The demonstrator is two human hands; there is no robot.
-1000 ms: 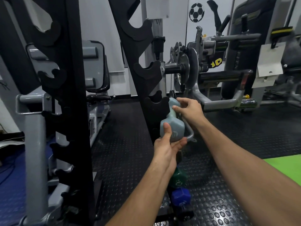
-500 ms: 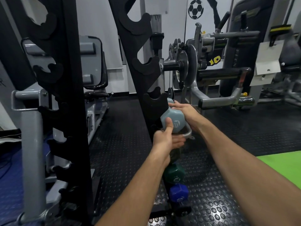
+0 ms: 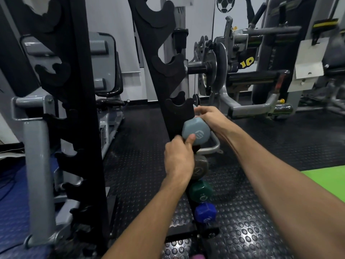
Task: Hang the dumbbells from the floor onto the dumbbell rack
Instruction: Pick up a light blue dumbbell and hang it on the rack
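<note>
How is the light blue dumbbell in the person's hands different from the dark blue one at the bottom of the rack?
The light blue dumbbell is pale grey-blue; the dark blue dumbbell is deep royal blue. The light blue one's end looks larger than the dark blue one's. The light blue one sits highest of the stack, the dark blue lowest. The left hand and right hand touch the light blue one; nothing touches the dark blue one. Both have faceted ends with a pale logo.
</note>
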